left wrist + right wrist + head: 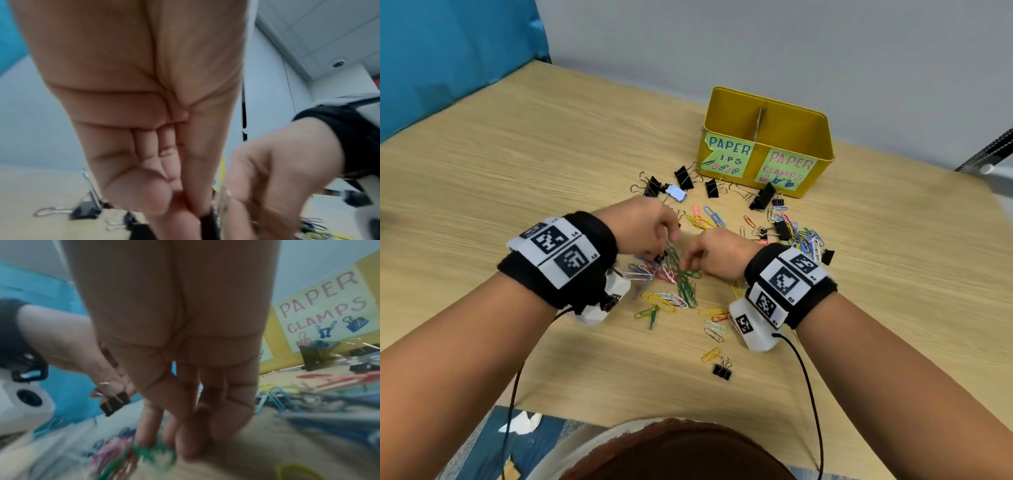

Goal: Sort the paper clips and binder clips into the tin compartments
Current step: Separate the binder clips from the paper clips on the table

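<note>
Head view: fingertips of both hands hidden over the paper clips (681,284) heap. Right wrist cam is blurred but shows the left hand (86,353) pinching a small black binder clip (114,403); right hand (185,386) has fingers down on green clips, grip unclear. Yellow tin (765,144) sits beyond the pile; labels read "PAPER …IPS" and "PAPER CLAMPS". Two compartments, contents not visible.

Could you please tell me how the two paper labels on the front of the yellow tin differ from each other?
The left label reads PAPER in blue, with part of its second word missing; the right label reads PAPER CLAMPS in pink. The left label shows small paper clip drawings, the right label binder clip drawings. Both are pale green and stuck on the yellow tin.
</note>
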Action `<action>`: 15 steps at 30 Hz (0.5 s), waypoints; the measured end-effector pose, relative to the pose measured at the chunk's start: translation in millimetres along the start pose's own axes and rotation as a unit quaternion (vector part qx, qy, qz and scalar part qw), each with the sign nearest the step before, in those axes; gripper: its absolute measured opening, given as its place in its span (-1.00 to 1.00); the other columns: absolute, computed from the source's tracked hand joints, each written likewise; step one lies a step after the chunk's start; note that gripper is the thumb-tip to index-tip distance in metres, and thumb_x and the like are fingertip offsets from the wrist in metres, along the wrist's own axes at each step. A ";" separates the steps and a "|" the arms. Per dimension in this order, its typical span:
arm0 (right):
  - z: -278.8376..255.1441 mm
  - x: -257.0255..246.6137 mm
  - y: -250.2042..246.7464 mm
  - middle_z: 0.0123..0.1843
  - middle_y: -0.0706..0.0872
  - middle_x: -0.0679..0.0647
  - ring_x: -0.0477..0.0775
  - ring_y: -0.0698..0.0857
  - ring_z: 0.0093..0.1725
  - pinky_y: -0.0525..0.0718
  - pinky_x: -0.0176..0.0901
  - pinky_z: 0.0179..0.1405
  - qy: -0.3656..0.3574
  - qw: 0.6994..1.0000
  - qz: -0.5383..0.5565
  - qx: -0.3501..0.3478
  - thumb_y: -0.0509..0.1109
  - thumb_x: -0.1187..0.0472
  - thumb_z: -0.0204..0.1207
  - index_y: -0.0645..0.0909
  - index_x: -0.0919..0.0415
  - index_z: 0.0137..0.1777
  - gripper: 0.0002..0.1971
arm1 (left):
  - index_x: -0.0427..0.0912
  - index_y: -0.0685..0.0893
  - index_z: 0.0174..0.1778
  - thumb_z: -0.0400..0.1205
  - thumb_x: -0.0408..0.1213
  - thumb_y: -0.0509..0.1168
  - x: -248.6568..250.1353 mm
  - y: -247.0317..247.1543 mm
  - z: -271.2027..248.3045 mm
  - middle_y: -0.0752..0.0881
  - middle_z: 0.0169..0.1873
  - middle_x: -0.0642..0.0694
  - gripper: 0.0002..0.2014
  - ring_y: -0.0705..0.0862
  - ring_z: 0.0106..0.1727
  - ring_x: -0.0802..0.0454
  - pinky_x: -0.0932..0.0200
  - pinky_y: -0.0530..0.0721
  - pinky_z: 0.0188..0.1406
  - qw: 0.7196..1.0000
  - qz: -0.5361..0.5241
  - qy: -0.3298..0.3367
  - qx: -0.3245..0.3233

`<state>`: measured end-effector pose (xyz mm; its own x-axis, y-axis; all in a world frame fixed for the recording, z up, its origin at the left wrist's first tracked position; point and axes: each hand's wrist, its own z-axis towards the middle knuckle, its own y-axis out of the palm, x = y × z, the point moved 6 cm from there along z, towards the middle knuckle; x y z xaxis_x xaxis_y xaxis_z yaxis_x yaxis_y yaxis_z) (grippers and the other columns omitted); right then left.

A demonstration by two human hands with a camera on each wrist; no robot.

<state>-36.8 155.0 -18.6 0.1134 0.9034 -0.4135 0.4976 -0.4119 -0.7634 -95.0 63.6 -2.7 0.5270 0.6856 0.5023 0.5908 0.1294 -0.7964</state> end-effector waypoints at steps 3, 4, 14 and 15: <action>2.9 9.5 -10.1 -0.26 0.66 -0.06 -0.09 0.62 -0.24 0.55 -0.32 -0.22 0.033 0.999 0.026 0.013 0.19 0.49 0.49 0.75 0.22 0.01 -0.67 | -0.22 0.67 -0.04 0.49 -0.57 0.23 -16.6 -20.3 4.6 0.77 -0.27 -0.16 -0.77 0.64 -0.38 0.04 0.31 0.61 -0.34 0.994 -0.075 -0.026 0.074; 6.7 13.0 -18.5 -0.14 0.71 0.01 -0.01 0.67 -0.09 0.56 -0.29 -0.09 0.037 0.998 0.009 0.059 0.19 0.48 0.50 0.74 0.19 0.03 -0.67 | -0.20 0.66 -0.01 0.50 -0.57 0.25 -21.9 -25.1 6.1 0.76 -0.20 -0.16 -0.76 0.68 -0.28 0.01 0.35 0.61 -0.27 0.991 -0.087 -0.034 0.098; 1.1 17.7 -7.1 0.70 0.12 0.13 0.23 0.27 0.61 0.26 0.04 0.60 0.042 0.981 -0.174 -0.070 0.02 0.34 0.65 0.11 0.19 0.64 -0.46 | -0.15 0.46 0.43 0.55 -0.28 0.31 -32.4 12.2 -9.5 0.43 0.31 -0.25 -0.51 0.52 0.30 -0.22 -0.03 0.56 0.34 0.987 0.128 -0.094 -0.038; -6.0 15.2 -7.0 0.67 0.25 0.12 0.20 0.33 0.58 0.28 0.02 0.59 0.035 0.982 -0.166 -0.085 0.03 0.31 0.66 0.23 0.17 0.61 -0.50 | -0.10 0.42 0.47 0.55 -0.22 0.32 -28.2 23.7 -14.5 0.39 0.33 -0.23 -0.47 0.47 0.34 -0.21 -0.07 0.53 0.38 0.984 0.142 -0.076 -0.076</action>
<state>-33.4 172.4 -16.6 -0.0243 0.9930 -0.1160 0.6530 -0.0721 -0.7540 -87.0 36.9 -30.9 0.5925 0.7798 0.2018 0.5245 -0.1834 -0.8314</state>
